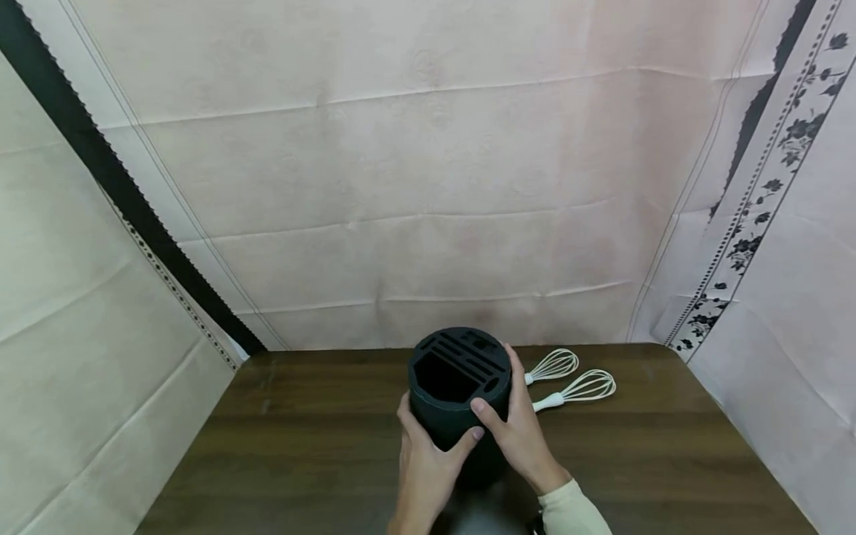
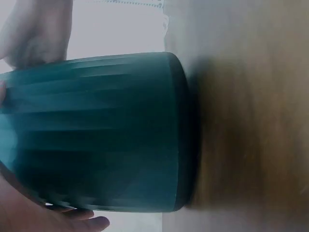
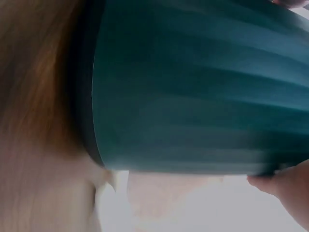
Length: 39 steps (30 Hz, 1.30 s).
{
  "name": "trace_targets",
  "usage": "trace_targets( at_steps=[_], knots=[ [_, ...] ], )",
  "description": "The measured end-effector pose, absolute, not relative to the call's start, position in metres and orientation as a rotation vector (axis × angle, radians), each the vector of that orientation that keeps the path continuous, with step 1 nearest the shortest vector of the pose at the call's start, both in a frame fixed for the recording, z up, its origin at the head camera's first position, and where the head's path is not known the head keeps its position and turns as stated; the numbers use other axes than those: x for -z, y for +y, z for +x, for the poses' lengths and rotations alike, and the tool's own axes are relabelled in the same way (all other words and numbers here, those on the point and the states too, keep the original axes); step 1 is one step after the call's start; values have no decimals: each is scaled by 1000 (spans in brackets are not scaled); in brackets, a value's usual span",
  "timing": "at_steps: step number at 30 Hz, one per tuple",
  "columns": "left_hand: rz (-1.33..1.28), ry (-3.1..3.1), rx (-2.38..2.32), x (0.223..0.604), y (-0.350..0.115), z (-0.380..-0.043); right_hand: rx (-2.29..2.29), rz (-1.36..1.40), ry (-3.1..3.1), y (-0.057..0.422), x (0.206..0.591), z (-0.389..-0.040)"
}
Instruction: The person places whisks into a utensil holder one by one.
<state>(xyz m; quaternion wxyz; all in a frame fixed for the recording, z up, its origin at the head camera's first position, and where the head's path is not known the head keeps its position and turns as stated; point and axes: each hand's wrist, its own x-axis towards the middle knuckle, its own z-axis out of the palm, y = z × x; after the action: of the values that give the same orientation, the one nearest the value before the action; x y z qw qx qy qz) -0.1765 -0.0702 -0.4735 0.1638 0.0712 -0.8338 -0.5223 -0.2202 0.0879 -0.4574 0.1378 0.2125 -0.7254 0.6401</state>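
Note:
Both hands grip a dark green round knife block (image 1: 438, 420) from its two sides, near its top. In the head view its black lid shows several narrow slots, a small round hole and one large opening, all without anything in them. My left hand (image 1: 426, 475) wraps the left side and my right hand (image 1: 521, 438) the right, with both thumbs on the near face. Ribbed green walls (image 2: 106, 130) fill much of the left wrist view, the dark base close over the wooden tabletop. The right wrist view shows the same green body (image 3: 193, 96), blurred.
Two white whisks lie right of the block: a farther whisk (image 1: 556, 365) and a nearer whisk (image 1: 585, 387), their handles partly behind the right hand. The brown wooden table (image 1: 321, 446) ends at a pale cloth backdrop (image 1: 428, 186), with cloth sides left and right.

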Motion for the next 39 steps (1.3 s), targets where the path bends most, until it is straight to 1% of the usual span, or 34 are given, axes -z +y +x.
trace_targets(
  at_steps=[2, 8, 14, 19, 24, 32, 36, 39],
  knots=[
    [182, -2363, 1529, 473, -79, -180, -1863, 647, -2108, 83, 460, -224],
    [-113, -2174, 1714, 466, -115, -201, -1881, 582, -2150, 76, 459, -230],
    [-418, -2236, 1576, 457, -153, -231, -1956, 530, -2201, 76, 455, -239],
    [-551, -2300, 1567, 452, -167, -246, -2075, 552, -2200, 74, 457, -255],
    [-557, -2280, 1589, 449, -166, -251, -2222, 562, -2174, 65, 456, -278],
    [-334, -2221, 1489, 455, -157, -259, -2306, 556, -2086, 47, 459, -309],
    [-251, -2163, 1444, 455, -153, -263, -2291, 463, -2180, 41, 454, -319],
    [-205, -2135, 1428, 456, -152, -263, -2254, 370, -2263, 43, 450, -318]
  ],
)
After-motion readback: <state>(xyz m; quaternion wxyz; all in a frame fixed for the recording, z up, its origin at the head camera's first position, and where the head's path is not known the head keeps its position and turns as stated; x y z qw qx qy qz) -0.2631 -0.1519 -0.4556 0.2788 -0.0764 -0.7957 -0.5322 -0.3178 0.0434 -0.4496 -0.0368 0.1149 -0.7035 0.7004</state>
